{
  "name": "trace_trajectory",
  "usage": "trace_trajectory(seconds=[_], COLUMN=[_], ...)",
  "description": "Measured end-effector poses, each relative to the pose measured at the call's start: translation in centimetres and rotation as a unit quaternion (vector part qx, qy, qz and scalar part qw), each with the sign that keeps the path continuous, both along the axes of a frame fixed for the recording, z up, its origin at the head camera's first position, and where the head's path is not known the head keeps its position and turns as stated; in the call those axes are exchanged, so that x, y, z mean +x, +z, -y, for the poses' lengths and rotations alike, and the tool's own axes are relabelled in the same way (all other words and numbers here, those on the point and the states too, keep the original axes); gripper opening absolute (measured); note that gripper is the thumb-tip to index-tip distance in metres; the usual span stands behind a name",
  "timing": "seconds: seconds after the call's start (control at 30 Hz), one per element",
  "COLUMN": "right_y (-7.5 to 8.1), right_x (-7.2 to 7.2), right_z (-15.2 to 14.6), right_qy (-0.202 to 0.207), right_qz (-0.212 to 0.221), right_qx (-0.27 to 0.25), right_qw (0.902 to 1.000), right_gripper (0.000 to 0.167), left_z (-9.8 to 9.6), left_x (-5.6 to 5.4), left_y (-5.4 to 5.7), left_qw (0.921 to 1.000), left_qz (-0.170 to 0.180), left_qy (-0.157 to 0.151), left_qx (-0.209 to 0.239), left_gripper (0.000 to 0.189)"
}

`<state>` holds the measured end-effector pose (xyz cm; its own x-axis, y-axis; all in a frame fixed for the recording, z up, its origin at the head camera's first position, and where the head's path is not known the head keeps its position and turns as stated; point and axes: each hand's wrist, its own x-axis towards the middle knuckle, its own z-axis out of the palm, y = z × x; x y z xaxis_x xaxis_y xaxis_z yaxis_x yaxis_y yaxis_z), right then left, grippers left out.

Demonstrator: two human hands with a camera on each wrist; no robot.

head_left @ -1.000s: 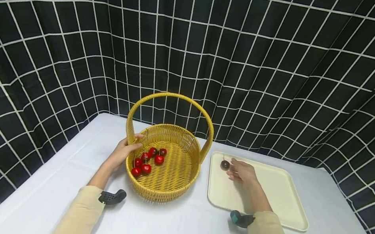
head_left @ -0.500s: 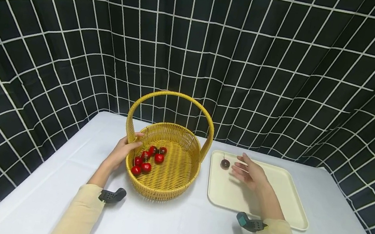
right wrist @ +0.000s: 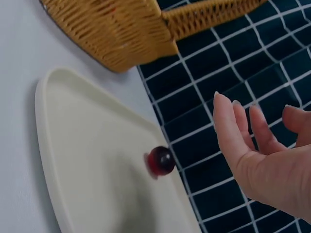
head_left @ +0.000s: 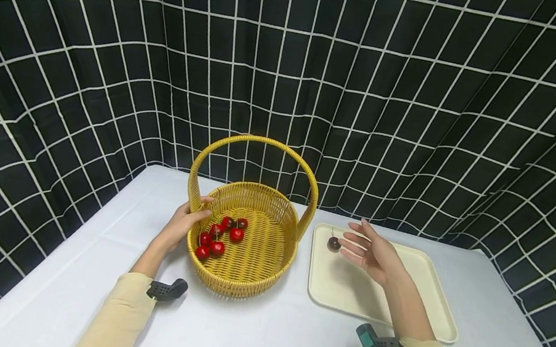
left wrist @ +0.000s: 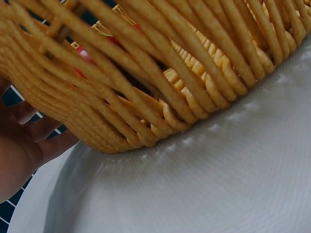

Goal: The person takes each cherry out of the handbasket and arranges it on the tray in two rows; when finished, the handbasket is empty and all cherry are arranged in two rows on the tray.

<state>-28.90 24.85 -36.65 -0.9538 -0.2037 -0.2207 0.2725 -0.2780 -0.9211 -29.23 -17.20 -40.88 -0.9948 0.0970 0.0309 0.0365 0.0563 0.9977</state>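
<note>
A yellow wicker basket with a tall arched handle stands on the table, and several red cherries lie together in its left part. My left hand grips the basket's left rim beside the foot of the handle; in the left wrist view its fingers reach behind the weave. To the right, a dark cherry with an upright stem sits near the left end of a cream tray. Above that tray hovers my right hand, fingers spread and holding nothing. The right wrist view shows it apart from the dark cherry.
A white cloth covers the table. Behind and at both sides hangs a dark curtain with a white grid. The tray stands a short way to the right of the basket.
My right hand has drawn away from the dark cherry, up and to the right, and its fingers have spread. The dark cherry stays on the tray. My left hand and the basket hold still.
</note>
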Motion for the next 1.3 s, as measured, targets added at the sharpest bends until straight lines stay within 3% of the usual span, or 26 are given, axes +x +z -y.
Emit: trace_trajectory(seconds=[0.1,0.4,0.83,1.07,1.3], right_y=[0.5,1.5,2.3,2.4,2.5], right_x=[0.5,1.6,2.4,2.4,2.6], right_z=[0.3,1.6,4.5,6.4,8.7], right_qy=[0.010,0.059,0.131,0.171,0.180], right_qz=[-0.005,-0.016,-0.044,-0.052,-0.056], right_qx=[0.008,0.035,0.077,0.070,0.066], right_qw=[0.9999,0.9975,0.9873,0.9815,0.9798], right_gripper=[0.043,0.067,0.064,0.056,0.048], left_z=[0.0,-0.1,-0.1,0.0,0.0], left_x=[0.0,-0.1,0.0,0.1,0.1], left_y=[0.0,0.0,0.0,-0.1,-0.1], left_qw=[1.0000,1.0000,1.0000,1.0000,1.0000], left_qz=[0.001,-0.001,0.004,-0.001,-0.003], left_qy=[0.000,-0.002,-0.001,0.000,-0.001], left_qx=[-0.001,-0.002,-0.002,-0.003,0.000], left_gripper=[0.043,0.043,0.044,0.044,0.043])
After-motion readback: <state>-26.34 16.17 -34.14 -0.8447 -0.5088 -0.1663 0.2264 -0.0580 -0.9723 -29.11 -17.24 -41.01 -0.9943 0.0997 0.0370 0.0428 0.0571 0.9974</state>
